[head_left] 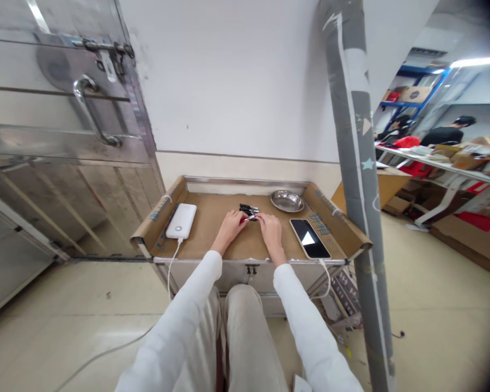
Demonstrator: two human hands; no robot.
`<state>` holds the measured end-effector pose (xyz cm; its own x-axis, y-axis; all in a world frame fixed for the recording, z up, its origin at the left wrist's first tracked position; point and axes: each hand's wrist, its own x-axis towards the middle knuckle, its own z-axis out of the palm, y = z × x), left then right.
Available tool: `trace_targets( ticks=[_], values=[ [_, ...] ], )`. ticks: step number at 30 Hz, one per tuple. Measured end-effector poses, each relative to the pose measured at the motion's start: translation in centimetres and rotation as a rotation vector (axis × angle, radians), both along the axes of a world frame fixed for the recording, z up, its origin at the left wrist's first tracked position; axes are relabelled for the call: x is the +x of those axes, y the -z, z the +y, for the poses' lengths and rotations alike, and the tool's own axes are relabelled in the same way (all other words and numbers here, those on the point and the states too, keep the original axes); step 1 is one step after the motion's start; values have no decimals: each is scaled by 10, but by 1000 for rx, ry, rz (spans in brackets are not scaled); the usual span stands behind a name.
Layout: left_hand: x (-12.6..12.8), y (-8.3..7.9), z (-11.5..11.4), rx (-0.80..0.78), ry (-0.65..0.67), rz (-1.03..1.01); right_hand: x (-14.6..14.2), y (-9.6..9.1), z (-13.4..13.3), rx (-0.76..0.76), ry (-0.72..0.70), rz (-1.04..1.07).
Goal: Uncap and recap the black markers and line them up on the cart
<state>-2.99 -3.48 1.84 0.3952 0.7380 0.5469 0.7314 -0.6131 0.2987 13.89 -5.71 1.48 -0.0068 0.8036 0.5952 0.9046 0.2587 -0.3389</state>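
Note:
Both my hands meet over the middle of the cardboard-lined cabinet top (208,239). Between the fingertips runs a slim red-and-silver pen-like stick (250,218). Its left, red end is pinched by my left hand (230,227), while my right hand (270,230) closes on the other end. Just beyond the fingers lies a small group of black pen-like sticks with silvery ends (249,208), partly hidden by the hands. Behind my right hand, toward the back right, sits a round shallow metal dish (287,201).
A white power bank (182,220) with a cable lies left, and a phone (310,238) with a cable lies right. Cardboard flaps (337,220) rise at the sides. A tall grey wrapped roll (357,136) leans at the right. Two people sit at a far bench (445,158).

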Motion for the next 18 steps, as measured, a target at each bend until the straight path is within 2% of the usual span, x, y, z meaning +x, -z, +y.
trace_targets(
  ticks=[2, 4, 6, 7, 13, 18],
  values=[
    [0, 1, 1, 26, -3, -1, -2, -1, 0, 10, -90, 20],
    [-1, 3, 3, 53, -34, 2, -4, -2, 0, -3, -254, 27],
    [-1, 5, 5, 70, -99, 20, -6, -2, 1, -30, -388, 26],
    [-1, 6, 6, 74, -148, 36, -6, -2, 1, -37, -410, 31],
    [-4, 11, 6, 64, -505, 118, -5, 5, 6, 22, -233, 20],
    [-5, 11, 5, 24, -530, 166, -2, 12, 9, 2, -94, -72]
  ],
)
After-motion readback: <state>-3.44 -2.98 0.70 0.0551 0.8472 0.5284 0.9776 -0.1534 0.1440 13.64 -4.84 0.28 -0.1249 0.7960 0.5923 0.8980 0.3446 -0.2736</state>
